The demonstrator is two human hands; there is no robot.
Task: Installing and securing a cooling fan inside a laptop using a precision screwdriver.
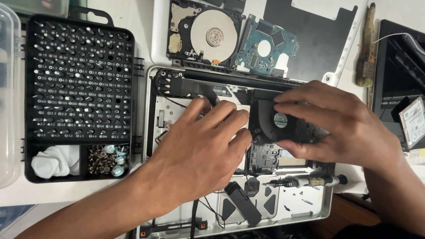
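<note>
Holding fan (280,120) in laptop shell (325,204), bit case (79,88) with screws (99,160)

two bare hands, left hand (201,148) and right hand (341,126), no gloves, no rings or watch, forearms bare too, short trimmed nails

An opened laptop chassis (310,212) fills the centre and lower frame, with a cooling fan (280,120) in its upper right part. A screwdriver (305,181) lies in its lower right. A bit set case (79,97) sits at the left. A hard drive (206,33) and its circuit board (265,46) lie at the top centre.
</note>
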